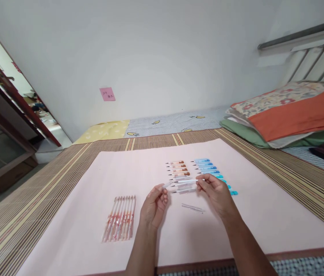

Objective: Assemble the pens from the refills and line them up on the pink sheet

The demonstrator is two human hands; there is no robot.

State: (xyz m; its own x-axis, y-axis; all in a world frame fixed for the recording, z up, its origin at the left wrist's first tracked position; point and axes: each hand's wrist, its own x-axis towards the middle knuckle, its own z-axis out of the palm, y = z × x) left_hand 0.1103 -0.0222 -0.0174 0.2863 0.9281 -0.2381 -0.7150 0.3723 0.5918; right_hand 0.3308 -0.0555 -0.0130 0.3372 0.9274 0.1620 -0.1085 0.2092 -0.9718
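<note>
My left hand [155, 199] pinches a small translucent whitish piece, cap-like in shape [166, 185], between thumb and fingertips. In my right hand [212, 188] is a slim white pen-like stick [189, 181], gripped near its right end, its dark tip pointing left toward the left hand. The two held things are apart. Below and behind the stick lie pale, clear-looking pens [186, 190] with dark tips. Beyond them is a column of brown-ended pens [180, 169]. Blue-ended pens [206, 168] form another column, partly covered by my right hand.
Two thin clear sticks [193, 207] lie in front of the hands. Several pink-and-white pens [118, 218] lie side by side at left. Everything rests on a pale pink sheet [76, 230] over a striped mat [15, 207]. Folded bedding [294, 115] is piled at right.
</note>
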